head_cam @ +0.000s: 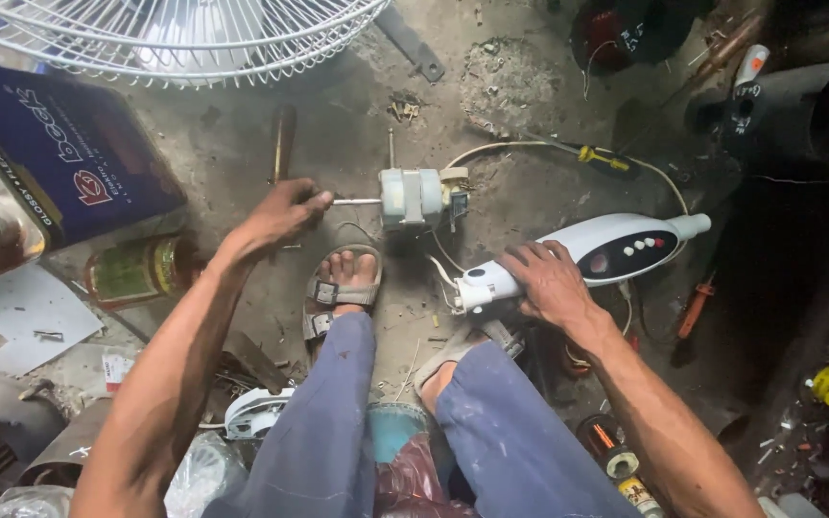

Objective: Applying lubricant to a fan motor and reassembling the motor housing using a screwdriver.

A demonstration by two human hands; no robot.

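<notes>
Your left hand [280,216] pinches the thin steel shaft [355,201] of the small white motor [412,197]; your right hand [549,280] grasps the white plastic control housing [616,249]. Pulling could strain the white wires [445,269] between.

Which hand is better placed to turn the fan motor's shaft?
Probably the left hand: its fingers already pinch the motor shaft tip, while the right hand rests on the white control housing.

I see my left hand [280,216] on the bare metal shaft [355,201] of a pale, matt plastic fan motor [413,197]. My right hand [549,283] rests on a glossy white plastic control housing [616,247]. Rough, gritty concrete floor [510,86]; white-coated wire fan guard [175,38]; glossy blue carton [59,144]; faded cloth trousers [328,432].
</notes>
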